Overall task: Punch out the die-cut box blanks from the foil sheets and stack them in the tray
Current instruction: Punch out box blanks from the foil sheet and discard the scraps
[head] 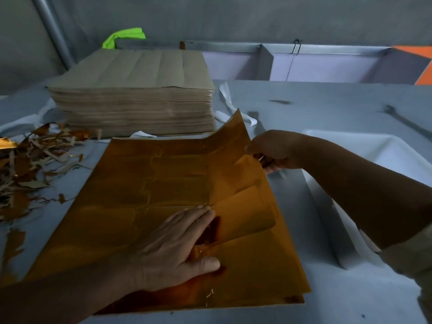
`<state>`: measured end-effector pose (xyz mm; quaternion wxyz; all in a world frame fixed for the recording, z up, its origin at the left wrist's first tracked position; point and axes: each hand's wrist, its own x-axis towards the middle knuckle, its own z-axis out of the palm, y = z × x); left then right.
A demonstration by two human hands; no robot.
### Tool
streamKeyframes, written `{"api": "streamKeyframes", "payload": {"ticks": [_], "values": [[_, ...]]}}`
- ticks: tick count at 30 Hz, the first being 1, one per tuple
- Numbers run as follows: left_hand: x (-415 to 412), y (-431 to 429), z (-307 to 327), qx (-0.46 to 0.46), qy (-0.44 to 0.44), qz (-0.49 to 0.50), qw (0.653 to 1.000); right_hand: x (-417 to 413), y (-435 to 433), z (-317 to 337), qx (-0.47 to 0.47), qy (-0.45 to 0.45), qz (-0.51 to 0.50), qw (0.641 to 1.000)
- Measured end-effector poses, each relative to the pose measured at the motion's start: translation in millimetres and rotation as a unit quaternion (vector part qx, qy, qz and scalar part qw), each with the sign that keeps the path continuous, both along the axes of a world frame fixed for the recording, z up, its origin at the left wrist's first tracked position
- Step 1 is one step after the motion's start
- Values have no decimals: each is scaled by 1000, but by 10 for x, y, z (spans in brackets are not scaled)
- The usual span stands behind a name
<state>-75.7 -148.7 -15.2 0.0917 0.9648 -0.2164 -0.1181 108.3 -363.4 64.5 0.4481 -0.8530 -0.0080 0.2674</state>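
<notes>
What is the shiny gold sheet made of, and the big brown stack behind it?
Foil sheet: probably card with a glossy metallic gold face; it mirrors the left hand and bends stiffly. Brown stack: looks like matte card, dull, with layered edges.

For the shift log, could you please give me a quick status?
Left hand pressing gold foil sheet flat. Right hand pinching a lifted flap. Nothing blocking the tray.

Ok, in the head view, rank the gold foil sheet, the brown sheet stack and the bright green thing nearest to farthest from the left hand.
1. gold foil sheet, under the left hand, which presses on it.
2. brown sheet stack, beyond the sheet's far edge.
3. bright green thing, behind the stack, at the back.
</notes>
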Motion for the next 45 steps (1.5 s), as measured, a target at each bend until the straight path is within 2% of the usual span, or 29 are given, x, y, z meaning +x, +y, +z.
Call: {"api": "streamKeyframes", "payload": {"ticks": [4,7,11,18,24,28,45], "values": [[255,101,19,-63,-6,21,998,168,3,7,29,20,-12,999],[611,149,49,-97,-90,52,990,270,23,-5,41,32,-27,998],[1210,210,122,-169,-144,157,962,398,83,-44,23,31,-50,998],[2046,235,17,-122,-82,265,953,662,233,-164,49,-11,-119,992],[2268,211,-297,-14,-22,228,973,762,229,-399,43,-44,-148,987],[2239,230,-459,42,-54,209,975,785,180,-504,37,-59,-142,987],[2260,215,-468,71,-70,207,973,815,226,-563,28,-63,-110,991]]}}
